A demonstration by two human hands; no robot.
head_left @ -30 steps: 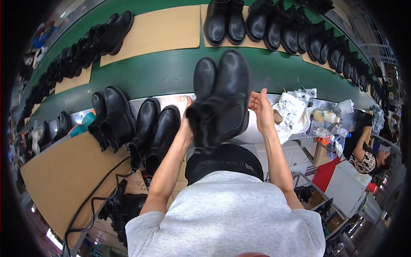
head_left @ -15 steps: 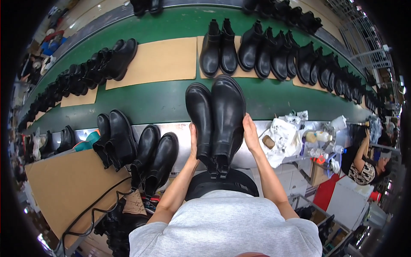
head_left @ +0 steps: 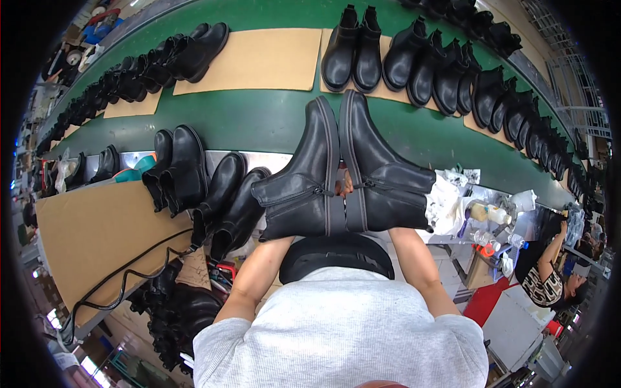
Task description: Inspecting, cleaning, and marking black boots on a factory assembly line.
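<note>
Boots (head_left: 304, 171) held up at the green surface's (head_left: 259, 123) near edge, soles facing. Hands (head_left: 348, 183) mostly hidden, apparently grasping one each. I'd call it midway: pair turned zip-sides up, not yet set down.

Since half a second ago, the two black boots have been rolled in the grip, from tops showing to zipped sides showing. The left boot (head_left: 301, 187) and right boot (head_left: 388, 187) have been brought sole to sole, their ankle openings swung outward to either side. The hands (head_left: 348, 183), previously seen along the outer sides, are now mostly hidden behind the boots, with fingers glimpsed between the soles. Right of the grip, the white cloth (head_left: 444, 202) has been partly covered.
</note>
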